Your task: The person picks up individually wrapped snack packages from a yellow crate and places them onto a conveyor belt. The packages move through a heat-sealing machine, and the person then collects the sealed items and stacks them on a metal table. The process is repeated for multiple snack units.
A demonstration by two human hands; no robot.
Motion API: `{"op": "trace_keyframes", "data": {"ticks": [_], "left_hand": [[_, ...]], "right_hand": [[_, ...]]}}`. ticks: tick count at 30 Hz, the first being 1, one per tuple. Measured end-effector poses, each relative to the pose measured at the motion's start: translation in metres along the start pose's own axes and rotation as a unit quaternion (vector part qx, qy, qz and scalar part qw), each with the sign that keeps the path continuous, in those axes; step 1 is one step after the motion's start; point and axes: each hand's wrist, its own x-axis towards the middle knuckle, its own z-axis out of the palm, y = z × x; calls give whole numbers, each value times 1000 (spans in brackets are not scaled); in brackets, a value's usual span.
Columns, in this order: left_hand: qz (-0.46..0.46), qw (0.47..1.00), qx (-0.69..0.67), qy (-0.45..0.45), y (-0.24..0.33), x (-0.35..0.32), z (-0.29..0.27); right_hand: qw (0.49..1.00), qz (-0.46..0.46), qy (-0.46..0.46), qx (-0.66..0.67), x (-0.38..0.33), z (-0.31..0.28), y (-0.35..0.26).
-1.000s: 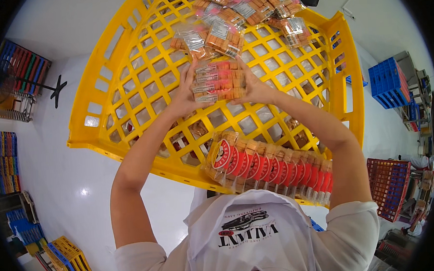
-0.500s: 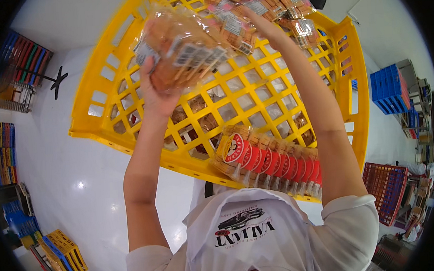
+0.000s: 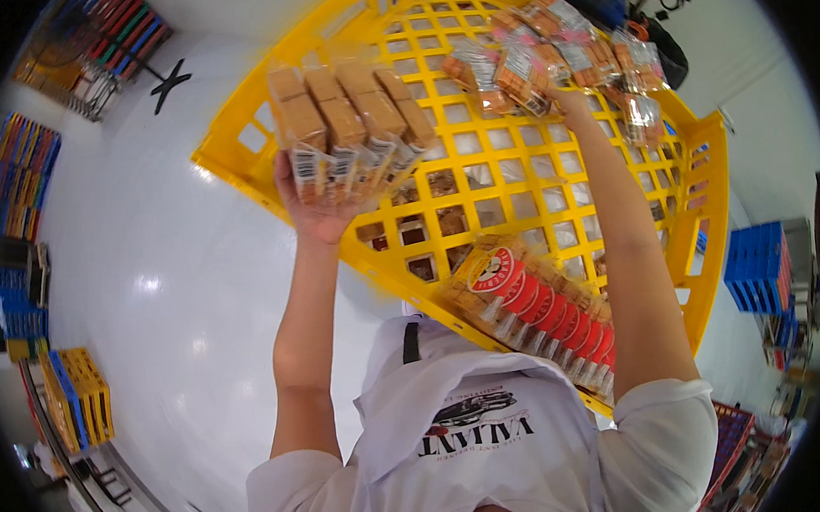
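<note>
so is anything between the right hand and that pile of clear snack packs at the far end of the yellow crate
Nothing visible: the right hand is already at the pile of snack packs in the yellow crate, apparently touching it.

A packing warehouse: stacked coloured crates [image 3: 76,399]; white floor [image 3: 189,295]; packaged biscuits [image 3: 547,300].

Open lattice in the yellow crate [image 3: 480,173] middle; packets [image 3: 548,49] crowd its far end.
</note>
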Motion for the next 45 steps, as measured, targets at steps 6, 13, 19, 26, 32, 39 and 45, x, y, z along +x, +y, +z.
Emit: {"op": "trace_keyframes", "data": {"ticks": [6, 13, 19, 26, 32, 39, 45], "left_hand": [[-9, 937, -348, -2, -11, -29, 3], [87, 996, -10, -15, -31, -49, 23], [92, 995, -4, -28, -33, -61, 18], [16, 997, 21, 69, -63, -73, 36], [74, 922, 334, 183, -88, -61, 65], [132, 373, 910, 123, -121, -75, 43], [-18, 538, 833, 127, -78, -71, 86]], "right_hand": [[978, 64, -133, 144, -37, 24, -20], [940, -130, -184, 256, -37, 26, -19], [923, -268, -199, 191, -164, 26, -79], [887, -320, -326, -65, -254, 53, -94], [855, -293, -417, -93, -245, 56, -98], [752, -52, -639, 153, -213, 46, -47], [767, 156, -586, 211, -253, 42, -12]]}}
